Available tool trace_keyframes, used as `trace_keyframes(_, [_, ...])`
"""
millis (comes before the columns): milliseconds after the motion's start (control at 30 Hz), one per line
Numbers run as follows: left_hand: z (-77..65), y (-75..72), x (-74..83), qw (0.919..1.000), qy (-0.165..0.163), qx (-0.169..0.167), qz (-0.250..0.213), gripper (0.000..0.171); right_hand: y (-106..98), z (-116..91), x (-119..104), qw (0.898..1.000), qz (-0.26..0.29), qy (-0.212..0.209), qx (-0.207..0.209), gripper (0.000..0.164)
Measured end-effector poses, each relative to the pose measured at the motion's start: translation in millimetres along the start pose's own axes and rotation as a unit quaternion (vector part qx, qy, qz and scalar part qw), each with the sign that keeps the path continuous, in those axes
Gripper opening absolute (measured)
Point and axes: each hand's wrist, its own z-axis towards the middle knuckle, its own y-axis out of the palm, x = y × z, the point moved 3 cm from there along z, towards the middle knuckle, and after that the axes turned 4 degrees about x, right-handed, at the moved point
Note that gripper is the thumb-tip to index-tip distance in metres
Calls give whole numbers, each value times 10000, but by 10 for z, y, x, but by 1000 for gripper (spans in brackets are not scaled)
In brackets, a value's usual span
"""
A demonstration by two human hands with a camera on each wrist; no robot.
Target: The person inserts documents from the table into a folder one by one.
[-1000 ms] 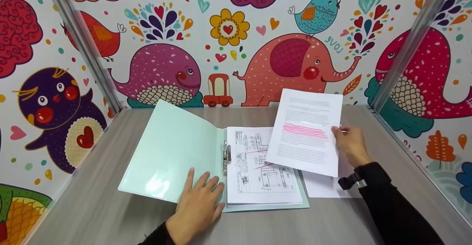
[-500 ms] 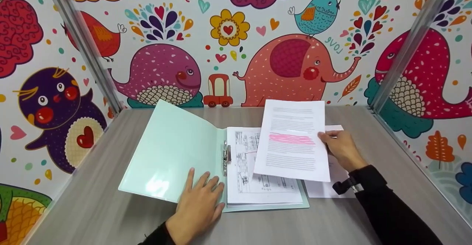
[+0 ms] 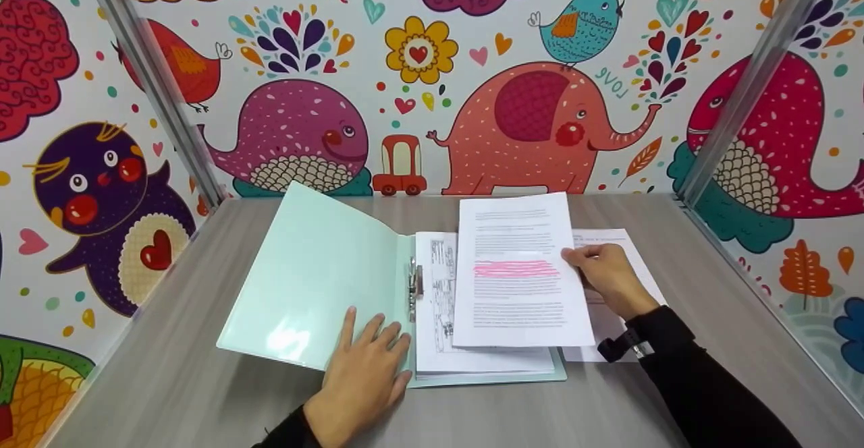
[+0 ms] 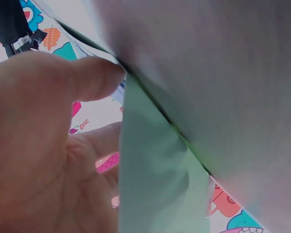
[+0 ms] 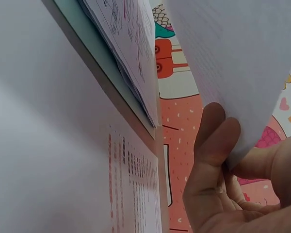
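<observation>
A pale green folder [image 3: 304,266] lies spread on the table, its left cover tilted up. Near its spine is a metal clip [image 3: 415,286], beside a stack of papers with a printed diagram [image 3: 442,299]. My left hand [image 3: 364,374] rests with spread fingers on the lower inner edge of the cover; in the left wrist view its thumb [image 4: 99,77] lies near the fold. My right hand [image 3: 611,276] pinches the right edge of a printed sheet [image 3: 513,232] with a pink highlighted band, held over the stack. In the right wrist view, fingers [image 5: 218,141] press the sheet's edge against the thumb.
Another printed sheet [image 3: 628,252] lies on the table right of the folder, partly under my right hand. The grey wood-grain table [image 3: 169,313] meets patterned walls [image 3: 418,3] at the back and both sides, with metal posts [image 3: 155,84] in the corners.
My right hand has moved left and down with the highlighted sheet, which now covers most of the diagram and has turned straighter. More of the sheet on the table shows. My left hand stays put.
</observation>
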Motion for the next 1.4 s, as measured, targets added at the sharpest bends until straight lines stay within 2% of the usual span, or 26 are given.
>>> trace_keyframes(267, [-1, 10, -7, 10000, -2, -71, 3, 54, 136, -15, -16, 9998, -170, 5, -94, 40])
trace_keyframes(533, [-1, 10, -6, 9999, -39, -115, -35, 55, 300, -17, -35, 9993, 24, -32, -384, 39])
trace_keyframes(867, [1, 0, -9, 9999, -22, 33, -125, 53, 450, -11, -28, 9982, -161, 197, -537, 42])
trace_keyframes(1133, [-13, -2, -4, 9995, 64, 310, 5, 51, 554, -23, -33, 9975, -52, 33, -697, 39])
trace_keyframes(1400, [7, -8, -5, 9999, 13, 144, -47, 52, 609, -27, -36, 9975, -363, 10, -609, 37])
